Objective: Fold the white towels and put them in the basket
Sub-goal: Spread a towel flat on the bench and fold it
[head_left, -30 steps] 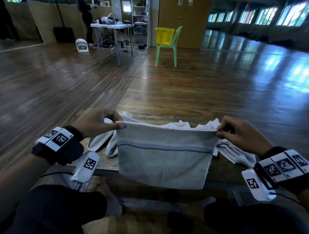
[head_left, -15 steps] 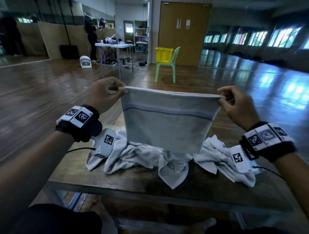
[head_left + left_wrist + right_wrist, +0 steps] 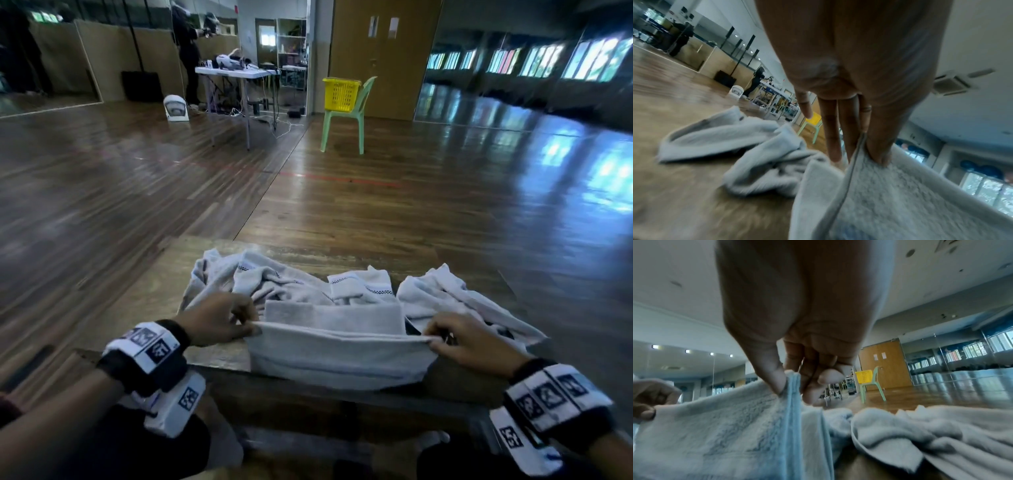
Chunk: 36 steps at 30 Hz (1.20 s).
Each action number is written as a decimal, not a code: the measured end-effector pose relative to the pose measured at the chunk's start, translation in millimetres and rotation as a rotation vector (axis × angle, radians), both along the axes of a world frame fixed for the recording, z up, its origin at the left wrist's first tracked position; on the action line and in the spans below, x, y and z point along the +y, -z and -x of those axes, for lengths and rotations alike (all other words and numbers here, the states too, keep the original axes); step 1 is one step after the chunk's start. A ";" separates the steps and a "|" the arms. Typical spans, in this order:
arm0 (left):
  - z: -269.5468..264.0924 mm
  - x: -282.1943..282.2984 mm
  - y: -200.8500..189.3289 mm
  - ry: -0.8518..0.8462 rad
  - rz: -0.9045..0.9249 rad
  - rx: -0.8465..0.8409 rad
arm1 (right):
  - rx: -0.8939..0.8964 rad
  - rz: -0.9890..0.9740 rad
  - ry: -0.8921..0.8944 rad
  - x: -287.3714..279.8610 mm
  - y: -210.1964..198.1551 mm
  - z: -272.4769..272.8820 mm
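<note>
A white towel (image 3: 337,356) lies doubled over at the near edge of the wooden table (image 3: 219,356), its front hanging over the edge. My left hand (image 3: 251,327) pinches its top left corner and my right hand (image 3: 433,337) pinches the top right corner. The wrist views show thumb against fingers on the towel's hem (image 3: 857,155) (image 3: 791,386). Behind it lies a heap of several crumpled white towels (image 3: 284,277). The yellow basket (image 3: 340,94) sits on a green chair (image 3: 346,116) far across the room.
Wooden floor stretches between the table and the chair. A white folding table (image 3: 236,73) with gear and cables stands at the back left, with a person (image 3: 186,41) beside it. Brown double doors (image 3: 383,51) are behind the chair.
Both hands have come down from chest height to the table's near edge, laying the towel's far half on the table while the held edge folds toward me.
</note>
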<state>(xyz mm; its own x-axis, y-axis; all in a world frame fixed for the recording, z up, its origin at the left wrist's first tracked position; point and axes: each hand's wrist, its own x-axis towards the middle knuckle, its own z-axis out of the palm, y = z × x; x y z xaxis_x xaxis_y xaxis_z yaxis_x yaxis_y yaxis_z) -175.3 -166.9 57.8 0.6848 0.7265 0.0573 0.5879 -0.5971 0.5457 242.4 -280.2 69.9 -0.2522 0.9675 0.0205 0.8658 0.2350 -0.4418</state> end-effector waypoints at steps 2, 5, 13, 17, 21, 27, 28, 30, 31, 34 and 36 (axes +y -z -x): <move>-0.4 5.6 33.0 -0.021 -0.004 0.051 | -0.057 0.078 0.007 3.5 22.3 5.1; -1.4 13.6 61.2 -0.075 -0.030 0.045 | -0.049 0.126 0.039 12.2 43.5 6.6; -18.4 39.9 81.9 -0.110 -0.197 0.124 | -0.047 0.250 0.079 33.9 58.9 13.8; -27.4 51.0 92.7 -0.085 -0.244 0.264 | -0.039 0.362 0.006 30.7 73.6 27.6; -36.1 57.0 94.1 -0.088 -0.317 0.345 | -0.037 0.296 -0.035 28.8 87.9 36.6; -46.3 63.0 94.1 -0.137 -0.267 0.330 | -0.002 0.108 -0.069 37.2 102.0 33.9; -47.2 63.4 94.4 -0.146 -0.255 0.332 | -0.003 0.095 -0.060 38.2 101.8 32.1; -46.7 63.1 94.2 -0.162 -0.255 0.335 | -0.071 0.102 -0.068 37.9 100.2 31.5; -47.0 63.1 93.8 -0.169 -0.256 0.327 | -0.142 0.116 -0.081 38.2 99.6 32.1; -44.8 64.9 94.1 -0.170 -0.237 0.240 | -0.381 -0.017 -0.148 41.0 97.7 39.0; -42.9 65.6 92.9 -0.158 -0.257 0.157 | -0.536 -0.117 -0.223 42.1 98.1 47.9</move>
